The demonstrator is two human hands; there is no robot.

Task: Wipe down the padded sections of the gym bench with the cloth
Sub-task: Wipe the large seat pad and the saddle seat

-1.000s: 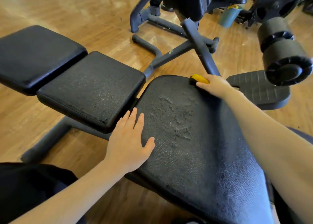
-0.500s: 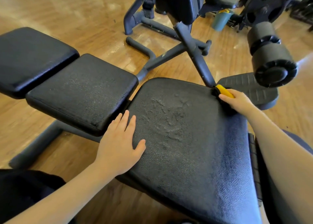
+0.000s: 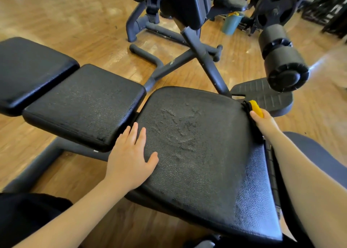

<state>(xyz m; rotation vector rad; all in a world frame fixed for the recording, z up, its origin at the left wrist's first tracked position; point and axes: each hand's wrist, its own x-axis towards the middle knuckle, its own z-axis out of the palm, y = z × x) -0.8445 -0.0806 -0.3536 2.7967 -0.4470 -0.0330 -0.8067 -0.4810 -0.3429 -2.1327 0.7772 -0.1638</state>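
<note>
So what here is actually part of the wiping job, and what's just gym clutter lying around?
Part of the job:
- cloth, gripped by the right hand
- near pad, with the left hand flat on it
- middle pad
- far pad

Just lying about:
- foam roller
- weight plate
- bucket
- footplate

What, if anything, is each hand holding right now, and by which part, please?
The right hand grips the cloth by its near end, at the pad's right edge. The left hand holds nothing; it rests flat on the pad.

Beyond you, a foam roller pad (image 3: 283, 58) hangs over the wooden floor (image 3: 78, 24); the teal bucket (image 3: 231, 23) possibly holds something yellow.
</note>
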